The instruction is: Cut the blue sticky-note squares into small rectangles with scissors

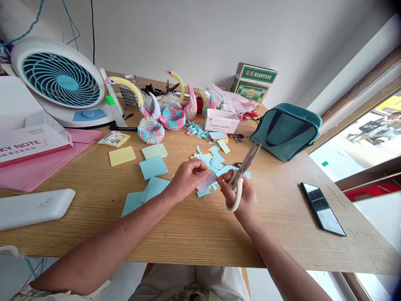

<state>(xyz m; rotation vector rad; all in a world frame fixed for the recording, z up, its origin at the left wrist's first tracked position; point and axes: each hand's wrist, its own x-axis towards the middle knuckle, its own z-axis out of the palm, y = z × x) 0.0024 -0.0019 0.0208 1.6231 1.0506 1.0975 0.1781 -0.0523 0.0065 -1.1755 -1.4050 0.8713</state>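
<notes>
My left hand (188,177) is closed, pinching one edge of a small pale lilac piece of paper (206,182). At the paper's other side are the fingertips of my right hand (242,196). That hand is closed round a pair of scissors (249,161) with cream handles, the blades pointing up and away with a narrow gap between them. Cut blue paper pieces (216,158) lie scattered under and beyond both hands. Left of them, blue sticky-note sheets (153,167) rest on the wooden table (175,242).
Folded-paper swans (151,129) stand at the back, near a sticky-note box (222,121). A teal bag (285,131) and a phone (322,209) are on the right. To the left are a fan (65,83), a white power bank (37,209) and a yellow note pad (122,156).
</notes>
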